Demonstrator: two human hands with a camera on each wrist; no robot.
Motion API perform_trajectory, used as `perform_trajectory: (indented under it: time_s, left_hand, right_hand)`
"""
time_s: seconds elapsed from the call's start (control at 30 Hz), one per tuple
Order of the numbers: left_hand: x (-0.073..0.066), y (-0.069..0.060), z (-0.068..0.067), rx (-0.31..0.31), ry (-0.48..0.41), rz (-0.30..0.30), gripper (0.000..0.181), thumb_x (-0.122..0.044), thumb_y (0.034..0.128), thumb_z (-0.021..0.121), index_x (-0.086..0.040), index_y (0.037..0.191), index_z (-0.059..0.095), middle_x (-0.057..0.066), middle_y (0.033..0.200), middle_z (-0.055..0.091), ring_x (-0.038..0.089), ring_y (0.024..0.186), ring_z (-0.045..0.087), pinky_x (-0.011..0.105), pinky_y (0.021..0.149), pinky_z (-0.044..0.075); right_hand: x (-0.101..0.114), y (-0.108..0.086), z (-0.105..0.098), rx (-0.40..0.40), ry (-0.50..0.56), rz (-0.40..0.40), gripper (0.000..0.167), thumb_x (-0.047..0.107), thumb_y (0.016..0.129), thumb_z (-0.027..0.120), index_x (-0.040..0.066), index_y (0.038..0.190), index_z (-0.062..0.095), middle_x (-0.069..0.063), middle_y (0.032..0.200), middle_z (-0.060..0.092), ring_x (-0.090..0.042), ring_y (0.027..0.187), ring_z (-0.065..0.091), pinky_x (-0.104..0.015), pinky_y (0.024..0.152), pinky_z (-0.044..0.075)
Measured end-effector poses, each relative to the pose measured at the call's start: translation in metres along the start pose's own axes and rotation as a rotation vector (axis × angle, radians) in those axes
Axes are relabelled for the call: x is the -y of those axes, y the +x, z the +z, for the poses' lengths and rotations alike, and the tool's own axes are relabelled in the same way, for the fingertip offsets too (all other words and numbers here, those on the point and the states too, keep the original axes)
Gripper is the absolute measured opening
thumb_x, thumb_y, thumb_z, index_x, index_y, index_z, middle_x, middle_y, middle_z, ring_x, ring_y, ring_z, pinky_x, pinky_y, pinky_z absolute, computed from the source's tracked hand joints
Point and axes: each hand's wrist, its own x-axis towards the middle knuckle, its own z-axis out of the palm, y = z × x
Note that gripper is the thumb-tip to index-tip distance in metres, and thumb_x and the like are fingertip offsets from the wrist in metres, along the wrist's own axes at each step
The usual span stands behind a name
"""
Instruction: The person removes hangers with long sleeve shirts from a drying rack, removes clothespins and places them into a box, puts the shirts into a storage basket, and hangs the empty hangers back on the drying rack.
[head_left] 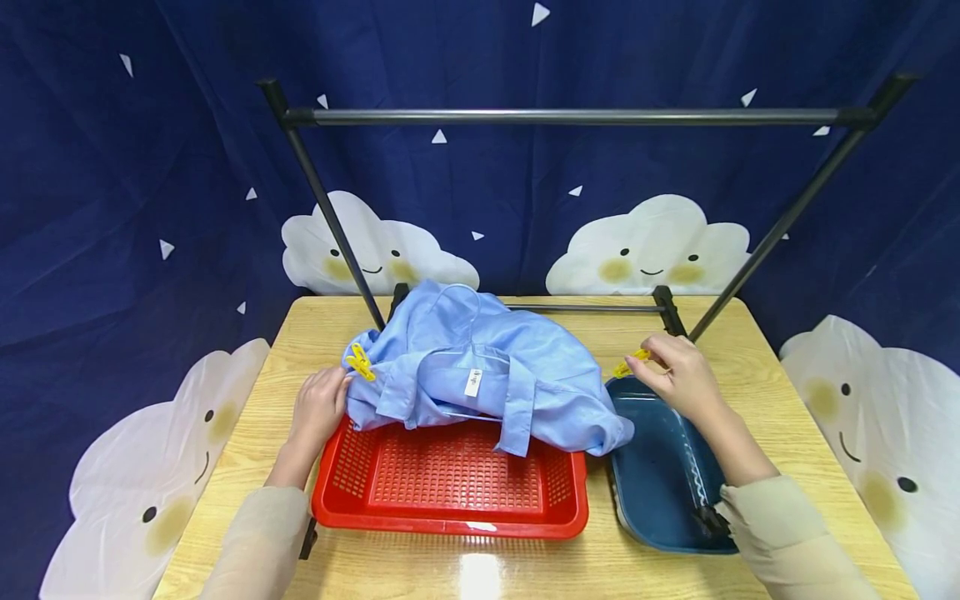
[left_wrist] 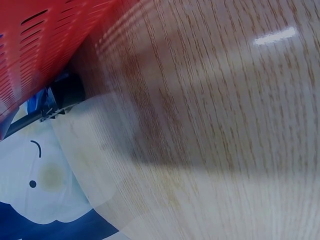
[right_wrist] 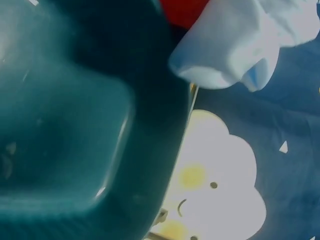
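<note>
A light blue shirt (head_left: 555, 367) with a white label lies bunched over the back of a red basket (head_left: 450, 525). A thin pale hanger (head_left: 476, 310) is inside it, its hook pointing up and away. One yellow clothespin (head_left: 361, 363) is clipped at the shirt's left shoulder. Just beside that clip my left hand (head_left: 318, 406) grips the shirt's left end; its fingertips are partly hidden. My right hand (head_left: 684, 377) pinches a second yellow clothespin (head_left: 632, 364) above the back of a dark teal bin (head_left: 652, 467). Neither wrist view shows its hand.
A black rack stands behind, with a high crossbar (head_left: 570, 117), slanted side posts (head_left: 795, 204) and a low rear bar (head_left: 585, 308). The wooden table (head_left: 243, 442) extends around the containers. Behind it hangs a navy curtain (head_left: 187, 100) with cloud prints.
</note>
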Motion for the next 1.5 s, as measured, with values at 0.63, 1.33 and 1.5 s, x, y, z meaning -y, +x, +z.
perform_trajectory:
  time_s: [0.63, 1.33, 1.5]
  left_hand:
    - [-0.002, 0.0, -0.002, 0.009, 0.011, -0.009, 0.046, -0.037, 0.0997, 0.026, -0.002, 0.076, 0.042, 0.013, 0.067, 0.049, 0.035, 0.064, 0.049, 0.045, 0.063, 0.039]
    - [-0.002, -0.001, -0.001, 0.016, 0.001, -0.013, 0.045, -0.037, 0.0997, 0.026, -0.002, 0.077, 0.044, 0.014, 0.068, 0.05, 0.036, 0.066, 0.05, 0.046, 0.064, 0.039]
    - [-0.001, -0.001, -0.001, 0.018, 0.005, -0.017, 0.04, -0.032, 0.0995, 0.032, -0.002, 0.077, 0.043, 0.014, 0.068, 0.05, 0.036, 0.066, 0.05, 0.045, 0.063, 0.039]
  right_hand:
    - [-0.038, -0.054, -0.005, 0.384, -0.288, 0.37, 0.032, 0.031, 0.082, 0.064, 0.009, 0.068, 0.046, 0.003, 0.051, 0.034, -0.013, 0.045, 0.033, -0.027, 0.045, 0.024]
    - [-0.051, -0.078, 0.013, 0.746, -0.33, 0.472, 0.041, 0.036, 0.083, 0.061, -0.004, 0.091, 0.059, -0.005, 0.061, 0.052, -0.022, 0.055, 0.052, -0.044, 0.054, 0.044]
    - [-0.052, -0.083, 0.02, 0.809, -0.357, 0.488, 0.052, 0.037, 0.084, 0.06, -0.01, 0.106, 0.058, -0.02, 0.078, 0.062, -0.033, 0.07, 0.061, -0.049, 0.063, 0.048]
